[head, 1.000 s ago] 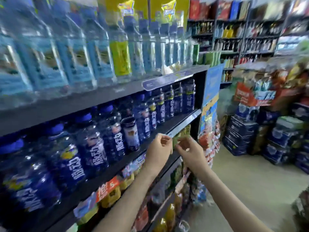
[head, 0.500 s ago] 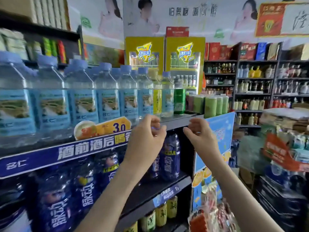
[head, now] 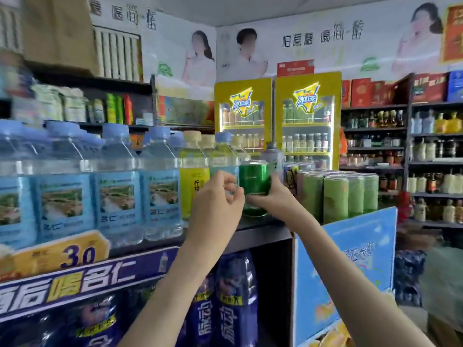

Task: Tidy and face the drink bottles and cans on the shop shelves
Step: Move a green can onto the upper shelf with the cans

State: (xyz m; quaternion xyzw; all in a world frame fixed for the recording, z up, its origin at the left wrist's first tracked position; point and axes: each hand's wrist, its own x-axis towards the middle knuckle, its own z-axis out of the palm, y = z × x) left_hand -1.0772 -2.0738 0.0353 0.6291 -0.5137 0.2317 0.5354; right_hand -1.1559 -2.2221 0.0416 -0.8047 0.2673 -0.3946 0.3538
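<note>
A dark green can stands at the right end of the upper shelf. My right hand grips its lower right side, thumb and fingers curled round it. My left hand hovers at the can's left side with fingers curled; whether it touches the can is unclear. Left of the can stand a blue-label water bottle and a yellow-label bottle. Several larger blue-label water bottles fill the shelf further left.
Pale green cans are packed in a block right of the green can. Dark blue bottles stand on the shelf below. A blue display board hangs at the shelf end. Two yellow drink fridges stand behind.
The view rose from the lower shelf to the upper one. Both hands moved up and to the right, and my right hand took hold of the green can.
</note>
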